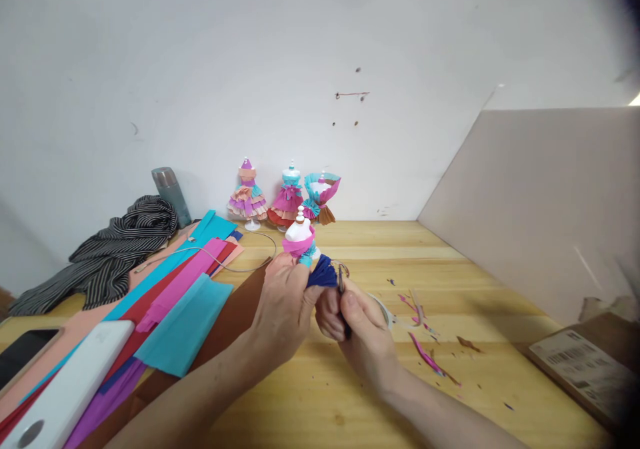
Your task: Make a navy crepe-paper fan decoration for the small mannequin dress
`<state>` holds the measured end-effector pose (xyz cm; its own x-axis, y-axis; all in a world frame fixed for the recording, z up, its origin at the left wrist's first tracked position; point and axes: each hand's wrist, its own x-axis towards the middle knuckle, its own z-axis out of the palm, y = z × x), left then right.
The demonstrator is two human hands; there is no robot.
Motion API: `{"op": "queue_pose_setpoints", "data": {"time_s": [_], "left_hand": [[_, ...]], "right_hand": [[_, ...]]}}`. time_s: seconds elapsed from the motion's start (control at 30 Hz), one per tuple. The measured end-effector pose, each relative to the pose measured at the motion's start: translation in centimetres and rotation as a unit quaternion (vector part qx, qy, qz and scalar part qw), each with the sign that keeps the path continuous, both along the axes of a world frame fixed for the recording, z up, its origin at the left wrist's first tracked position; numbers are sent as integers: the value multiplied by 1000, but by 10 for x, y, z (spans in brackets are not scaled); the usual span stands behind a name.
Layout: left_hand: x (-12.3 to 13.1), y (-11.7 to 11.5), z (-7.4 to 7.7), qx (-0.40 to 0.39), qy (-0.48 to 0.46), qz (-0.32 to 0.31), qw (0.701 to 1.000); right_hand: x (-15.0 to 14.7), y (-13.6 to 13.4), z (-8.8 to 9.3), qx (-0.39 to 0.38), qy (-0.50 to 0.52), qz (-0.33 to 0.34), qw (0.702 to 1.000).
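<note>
My left hand (285, 302) is closed, pinching a gathered strip of dark blue crepe paper (323, 272) between thumb and fingers. My right hand (357, 319) is wrapped around dark scissors (343, 296), whose upper end touches the right edge of the blue paper; their exact shape is partly hidden by the fingers. Just behind the hands stands a small white dress-form mannequin (299, 230), with pink and turquoise paper around its body. The left hand covers its lower part. Partly behind the right hand lies a roll of tape (384, 310).
Three mannequins in paper dresses, including a layered one (247, 196), stand by the wall. Coloured crepe sheets (185, 322), a white device (75, 382), a phone (27, 356), striped cloth (125, 246) and a flask (171, 194) occupy the left. Paper scraps (427, 356) and a cardboard box (585, 369) lie right.
</note>
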<state>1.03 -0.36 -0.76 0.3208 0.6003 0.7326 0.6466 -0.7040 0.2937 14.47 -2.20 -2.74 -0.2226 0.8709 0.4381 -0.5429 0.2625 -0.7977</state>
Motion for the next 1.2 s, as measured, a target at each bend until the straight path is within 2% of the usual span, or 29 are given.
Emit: {"op": "queue_pose_setpoints", "data": {"time_s": [0.13, 0.3, 0.5, 1.03, 1.2], "left_hand": [[0, 0, 1, -27, -17, 9, 999], [2, -4, 4, -87, -49, 14, 995], [5, -6, 4, -123, -52, -13, 991], [5, -6, 4, -98, -53, -13, 994], [3, -4, 4, -81, -36, -13, 996]], "right_hand": [[1, 1, -2, -9, 12, -3, 1000], [0, 1, -11, 9, -40, -35, 999], [-3, 2, -10, 11, -39, -33, 999], [0, 1, -3, -9, 9, 7, 1000], [1, 1, -3, -9, -11, 1, 1000]]}}
